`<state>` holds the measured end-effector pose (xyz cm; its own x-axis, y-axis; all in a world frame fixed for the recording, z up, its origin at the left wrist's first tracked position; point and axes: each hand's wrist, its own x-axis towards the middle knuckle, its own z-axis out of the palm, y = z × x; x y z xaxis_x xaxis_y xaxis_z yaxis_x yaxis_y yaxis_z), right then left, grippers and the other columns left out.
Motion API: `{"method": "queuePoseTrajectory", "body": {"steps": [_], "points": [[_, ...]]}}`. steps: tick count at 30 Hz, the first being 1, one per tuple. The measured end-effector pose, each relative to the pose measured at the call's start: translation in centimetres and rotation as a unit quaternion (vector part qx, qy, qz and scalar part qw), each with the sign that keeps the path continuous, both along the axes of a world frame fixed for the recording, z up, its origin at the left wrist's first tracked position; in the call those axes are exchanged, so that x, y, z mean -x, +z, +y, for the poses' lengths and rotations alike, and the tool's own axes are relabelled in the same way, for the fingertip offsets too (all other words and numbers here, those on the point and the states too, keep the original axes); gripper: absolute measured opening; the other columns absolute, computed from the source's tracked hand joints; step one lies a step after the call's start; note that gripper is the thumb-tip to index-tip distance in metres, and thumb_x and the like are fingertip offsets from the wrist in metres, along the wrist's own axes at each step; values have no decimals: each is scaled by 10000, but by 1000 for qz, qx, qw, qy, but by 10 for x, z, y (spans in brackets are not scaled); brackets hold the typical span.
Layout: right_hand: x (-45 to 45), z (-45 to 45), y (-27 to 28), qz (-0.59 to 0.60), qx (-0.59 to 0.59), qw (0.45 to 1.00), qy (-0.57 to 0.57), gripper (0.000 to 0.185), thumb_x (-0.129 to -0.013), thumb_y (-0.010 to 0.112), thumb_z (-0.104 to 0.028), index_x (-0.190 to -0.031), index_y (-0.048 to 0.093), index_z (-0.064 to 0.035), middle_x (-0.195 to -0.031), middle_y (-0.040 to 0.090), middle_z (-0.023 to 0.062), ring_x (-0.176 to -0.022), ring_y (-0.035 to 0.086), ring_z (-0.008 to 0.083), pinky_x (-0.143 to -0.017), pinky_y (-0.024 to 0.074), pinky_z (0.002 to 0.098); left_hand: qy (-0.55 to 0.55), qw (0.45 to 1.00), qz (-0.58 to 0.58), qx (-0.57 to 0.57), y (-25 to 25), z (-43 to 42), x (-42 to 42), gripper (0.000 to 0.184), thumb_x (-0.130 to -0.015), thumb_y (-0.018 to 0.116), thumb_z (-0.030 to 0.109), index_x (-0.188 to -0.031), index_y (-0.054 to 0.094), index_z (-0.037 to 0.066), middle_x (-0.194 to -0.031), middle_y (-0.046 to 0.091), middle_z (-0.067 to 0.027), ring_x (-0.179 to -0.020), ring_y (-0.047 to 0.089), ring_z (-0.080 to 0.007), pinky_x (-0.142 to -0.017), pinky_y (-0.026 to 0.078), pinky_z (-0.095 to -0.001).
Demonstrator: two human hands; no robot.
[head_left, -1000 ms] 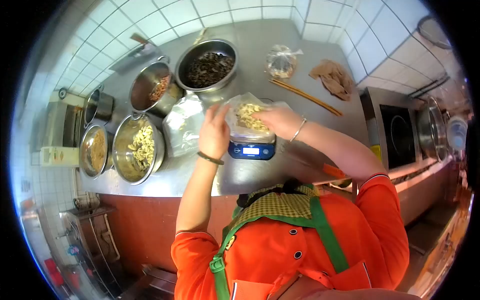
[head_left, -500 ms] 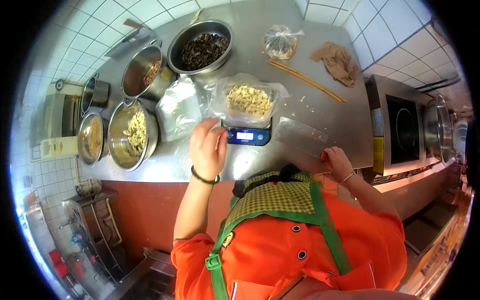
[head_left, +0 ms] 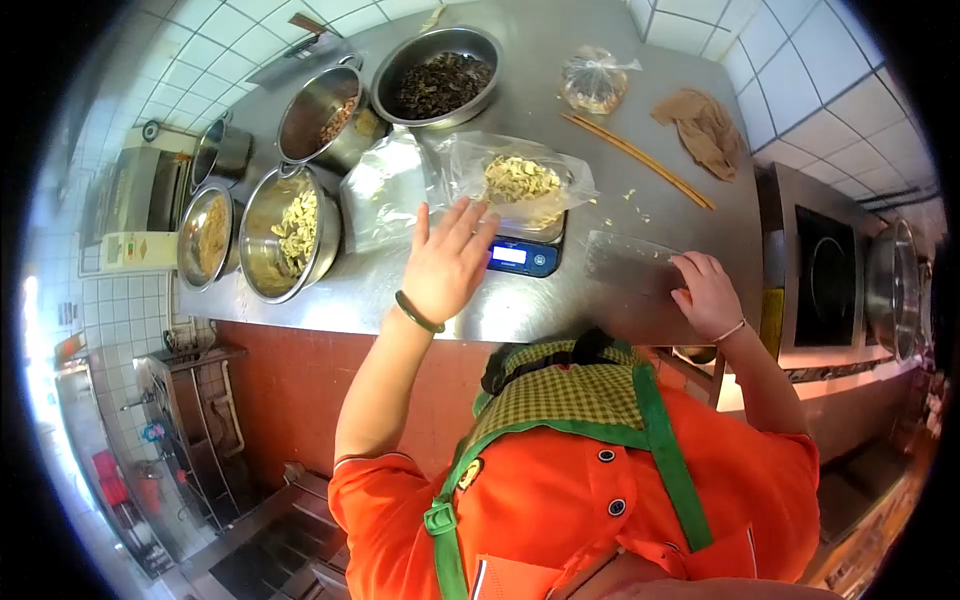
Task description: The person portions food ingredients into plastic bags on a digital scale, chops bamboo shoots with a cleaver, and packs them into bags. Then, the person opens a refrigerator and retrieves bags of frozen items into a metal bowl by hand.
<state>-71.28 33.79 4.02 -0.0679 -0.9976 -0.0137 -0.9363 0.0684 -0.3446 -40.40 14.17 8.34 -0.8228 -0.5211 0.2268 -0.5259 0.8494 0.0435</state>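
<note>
My left hand (head_left: 452, 258) is open, palm down with fingers stretched out, at the near left edge of a clear plastic bag (head_left: 560, 178). Pale yellow sliced food (head_left: 520, 180) shows in the bag, which rests on a digital kitchen scale (head_left: 540, 262) with a lit display. Whether the fingertips touch the bag I cannot tell. My right hand (head_left: 712, 295) has bent fingers with the thumb apart. It is at the right end of a thin rectangular sheet (head_left: 630, 258), shiny or see-through, flat on the steel table (head_left: 455, 318).
Left of the scale lie flat clear bags (head_left: 385, 195). Beyond them are a bowl of pale slices (head_left: 262, 255), a smaller bowl (head_left: 200, 245), a pot (head_left: 315, 110) and a bowl of dark pieces (head_left: 395, 65). Chopsticks (head_left: 640, 160), a tied bag (head_left: 592, 85) and a brown cloth (head_left: 705, 135) lie right.
My left hand has straightened its fingers and reached toward the bag, whose plastic now lies differently around the slices. My right hand's fingers have spread from the thumb. The view has shifted slightly.
</note>
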Motion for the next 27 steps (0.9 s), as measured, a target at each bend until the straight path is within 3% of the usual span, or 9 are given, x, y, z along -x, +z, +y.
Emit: {"method": "queuePoseTrajectory", "body": {"steps": [5, 11, 14, 17, 19, 20, 22, 25, 27], "points": [[-29, -38, 39, -34, 75, 996, 33, 331, -726, 588, -40, -1048, 516, -10, -1050, 510, 153, -971, 484, 334, -841, 400, 397, 18, 996, 84, 1, -2, 3, -44, 385, -726, 623, 142, -1101, 545, 105, -1157, 526, -75, -1133, 460, -264, -967, 315, -503], [-125, -112, 91, -109, 169, 971, 128, 294, -741, 566, -34, -1034, 535, -24, -1044, 515, 133, -965, 494, 317, -847, 395, 375, 337, 903, 264, 40, -29, -69, -212, 315, -709, 590, 49, -1021, 554, 28, -1050, 547, -152, -1039, 485, -345, -899, 380, -425], [-208, -182, 105, -143, 140, 952, 233, 301, -757, 564, -63, -1054, 538, -28, -1066, 508, 130, -983, 495, 298, -862, 397, 372, 416, 874, 249, -31, -40, -120, -293, 372, -700, 592, 54, -1064, 524, 20, -1057, 533, -191, -1010, 487, -382, -885, 390, -419], [-303, -267, 95, -153, 100, 924, 337, 353, -779, 547, -79, -1125, 499, -24, -1093, 496, 142, -1022, 491, 288, -883, 398, 367, 485, 839, 224, 104, -76, -152, -350, 456, -700, 616, 93, -1122, 468, 1, -1036, 536, -237, -1024, 500, -346, -878, 390, -422], [-361, -329, 64, -155, 34, 925, 346, 391, -791, 539, -109, -1161, 466, -6, -1106, 490, 166, -1044, 489, 286, -896, 397, 365, 560, 727, 339, -208, -132, -177, -397, 526, -718, 611, 79, -1171, 375, -51, -931, 561, -198, -741, 600, -264, -600, 511, -342], [-388, -361, 47, -150, -15, 933, 328, 416, -796, 541, -144, -1174, 450, 4, -1108, 488, 180, -1050, 489, 285, -903, 396, 367, 472, 607, 483, -420, -114, -171, -387, 468, -737, 573, 64, -1144, 378, -60, -937, 551, -179, -697, 600, -232, -518, 521, -328], [-434, -419, 10, -48, -142, 962, 227, 524, -799, 546, -286, -1203, 414, 21, -1106, 488, 204, -1083, 459, 312, -920, 374, 387, 467, 539, 541, -447, -123, -158, -370, 458, -749, 517, 26, -1181, 371, -17, -963, 552, -169, -728, 608, -242, -515, 534, -312], [-472, -469, -52, -16, -169, 982, 83, 649, -785, 540, -451, -1261, 379, -39, -1206, 433, 199, -1159, 378, 346, -966, 321, 414, 416, 537, 578, -453, -123, -138, -353, 519, -737, 546, 51, -1202, 334, -43, -968, 558, -173, -686, 568, -189, -553, 483, -277], [-498, -470, -51, -23, -163, 983, 79, 663, -781, 536, -483, -1281, 368, -81, -1265, 378, 192, -1194, 327, 361, -982, 294, 430, 404, 583, 560, -428, -119, -130, -348, 486, -744, 530, 39, -1173, 324, -58, -1045, 518, -195, -812, 560, -222, -643, 496, -297]]}}
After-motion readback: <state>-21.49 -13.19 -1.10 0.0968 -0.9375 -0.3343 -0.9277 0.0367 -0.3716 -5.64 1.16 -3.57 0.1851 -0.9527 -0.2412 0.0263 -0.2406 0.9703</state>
